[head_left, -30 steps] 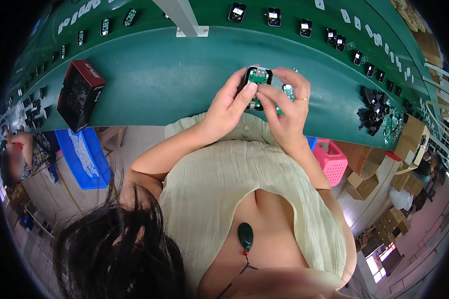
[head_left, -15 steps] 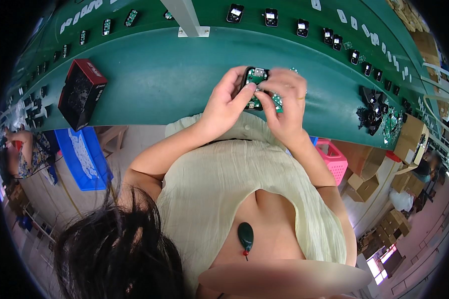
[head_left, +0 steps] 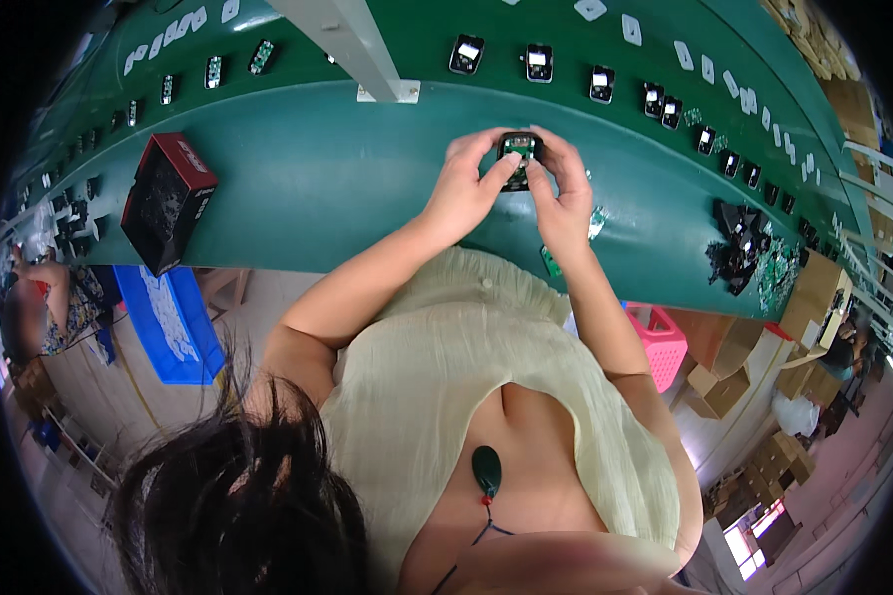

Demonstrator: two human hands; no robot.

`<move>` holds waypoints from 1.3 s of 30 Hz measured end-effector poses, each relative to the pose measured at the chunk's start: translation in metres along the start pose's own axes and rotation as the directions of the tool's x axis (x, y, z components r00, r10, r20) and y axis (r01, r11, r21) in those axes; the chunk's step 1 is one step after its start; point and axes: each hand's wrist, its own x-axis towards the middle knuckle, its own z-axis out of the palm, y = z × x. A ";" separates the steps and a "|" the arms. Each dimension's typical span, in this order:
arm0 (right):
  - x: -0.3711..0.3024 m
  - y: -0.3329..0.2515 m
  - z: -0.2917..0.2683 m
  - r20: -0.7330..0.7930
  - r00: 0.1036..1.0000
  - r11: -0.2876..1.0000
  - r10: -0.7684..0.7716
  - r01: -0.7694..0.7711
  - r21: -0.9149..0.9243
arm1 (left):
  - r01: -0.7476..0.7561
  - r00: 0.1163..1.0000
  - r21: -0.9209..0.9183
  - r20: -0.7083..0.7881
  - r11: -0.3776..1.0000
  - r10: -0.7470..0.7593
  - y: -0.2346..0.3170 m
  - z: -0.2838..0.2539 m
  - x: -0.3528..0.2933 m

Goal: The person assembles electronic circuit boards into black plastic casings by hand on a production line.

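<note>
Both my hands hold one small black device housing (head_left: 507,182) above the green bench. A green circuit board (head_left: 519,148) lies inside it. My left hand (head_left: 469,183) wraps the housing's left side, its thumb pressed on the board. My right hand (head_left: 562,193) grips the right side, its thumb beside the left one. Just below my right wrist a loose green circuit board (head_left: 550,261) lies near the bench edge, and more small board pieces (head_left: 596,221) rest to the right of that hand.
At left stands an open black-and-red box (head_left: 155,203). A pile of black housings (head_left: 739,243) and a heap of green boards (head_left: 779,260) lie at right. Device units (head_left: 602,84) line the belt beyond the bench, behind a metal post (head_left: 352,50). A blue bin (head_left: 174,322) stands below left.
My right hand has come down from beside the housing and now grips its right side. The housing has shifted slightly right. The loose board under my right hand now shows below its wrist.
</note>
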 end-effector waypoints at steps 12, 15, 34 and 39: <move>0.154 0.123 0.040 -0.067 0.916 0.790 0.395 -0.376 -0.484 | 0.300 0.576 -0.892 -0.113 0.338 -0.809 -0.129 0.002 0.138; 0.166 0.134 0.076 -0.111 0.859 0.677 0.500 -0.467 -0.569 | 0.134 0.418 -0.926 -0.270 0.353 -0.868 -0.172 0.007 0.144; 0.000 0.061 -0.007 0.104 0.922 0.860 0.373 -0.301 -0.413 | 0.482 0.847 0.006 0.254 0.876 -0.467 -0.072 -0.002 -0.020; -0.029 0.049 -0.003 0.274 0.959 0.739 -0.071 0.235 -0.631 | 0.405 0.854 0.151 0.291 0.902 -0.432 -0.069 0.000 -0.041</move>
